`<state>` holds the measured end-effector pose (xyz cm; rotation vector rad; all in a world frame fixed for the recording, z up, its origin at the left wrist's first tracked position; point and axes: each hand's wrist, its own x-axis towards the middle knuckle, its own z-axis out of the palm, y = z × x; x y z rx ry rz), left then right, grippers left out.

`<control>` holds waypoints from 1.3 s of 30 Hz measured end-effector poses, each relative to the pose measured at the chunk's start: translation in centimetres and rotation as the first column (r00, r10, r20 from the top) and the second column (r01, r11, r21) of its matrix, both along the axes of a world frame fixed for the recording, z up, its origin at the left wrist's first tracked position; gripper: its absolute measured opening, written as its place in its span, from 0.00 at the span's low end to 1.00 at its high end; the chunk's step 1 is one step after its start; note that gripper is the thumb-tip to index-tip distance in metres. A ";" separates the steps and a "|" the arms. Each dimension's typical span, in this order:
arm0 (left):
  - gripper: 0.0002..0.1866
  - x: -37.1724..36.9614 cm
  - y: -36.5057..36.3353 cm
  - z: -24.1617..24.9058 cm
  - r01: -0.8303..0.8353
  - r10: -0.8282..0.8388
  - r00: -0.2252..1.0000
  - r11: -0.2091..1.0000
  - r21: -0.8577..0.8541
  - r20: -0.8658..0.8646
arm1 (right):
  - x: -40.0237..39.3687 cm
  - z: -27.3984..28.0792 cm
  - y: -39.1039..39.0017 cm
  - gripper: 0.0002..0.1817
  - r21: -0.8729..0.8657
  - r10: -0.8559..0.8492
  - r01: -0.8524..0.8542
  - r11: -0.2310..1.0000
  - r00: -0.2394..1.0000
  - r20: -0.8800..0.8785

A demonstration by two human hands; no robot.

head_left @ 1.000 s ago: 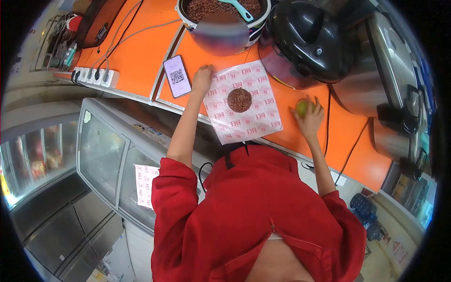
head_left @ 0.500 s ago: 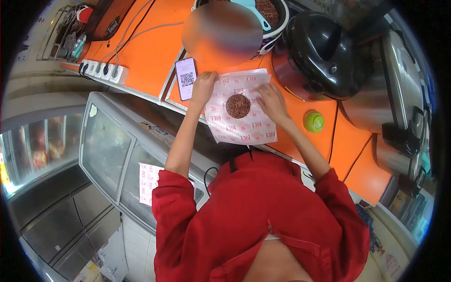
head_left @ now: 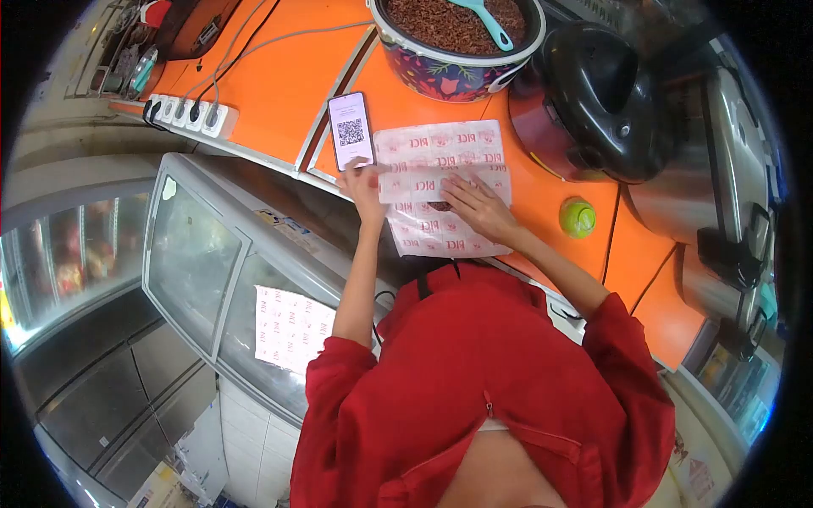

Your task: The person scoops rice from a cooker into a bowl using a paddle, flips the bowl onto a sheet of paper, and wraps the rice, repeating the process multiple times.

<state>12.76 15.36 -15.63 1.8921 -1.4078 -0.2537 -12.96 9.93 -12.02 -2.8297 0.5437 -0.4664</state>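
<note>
Head view: a loose printed sheet [head_left: 288, 326] lies left of and below the left fingers. The phone [head_left: 351, 127] lies just above those fingers, its lower edge partly behind them. The left hand [head_left: 364, 186] is at the left edge of the printed paper [head_left: 415, 182], fingers curled; whether they are clamped on it cannot be determined. The paper spans both hands, apparently doubled over; a sliver of brown rice [head_left: 439, 206] shows just below the right fingertips. Right hand [head_left: 483, 207]: fingers extended, slightly apart, laid across the paper. The patterned pot [head_left: 449, 76] stands above both hands; the green container [head_left: 577, 218] is well right of the right fingers.

Recommended handling: keep the flap level, press lightly with flat right fingers, and steady the left edge. Excess pressure could spread the rice; uneven tension could crease the thin paper.
</note>
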 end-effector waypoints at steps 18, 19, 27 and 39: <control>0.23 -5.0 0.9 7.6 0.706 -0.726 0.673 0.688 0.171 0.140 | -4.5 1.2 5.0 0.11 0.097 0.041 -0.043 0.994 0.999 0.028; 0.23 -5.0 0.9 7.7 0.707 -0.728 0.672 0.685 0.174 0.135 | -4.3 1.9 4.4 0.08 0.251 -0.021 0.022 0.968 1.000 -0.004; 0.29 -5.4 1.8 11.0 0.699 -0.747 0.660 0.649 0.300 0.081 | -2.0 7.4 0.1 0.07 0.266 -0.075 0.040 0.963 0.990 0.122; 0.21 -2.6 -3.9 6.0 0.548 -0.513 0.823 0.830 0.104 -0.245 | -1.5 0.8 -7.3 0.14 0.650 -0.363 0.292 0.702 0.931 -0.026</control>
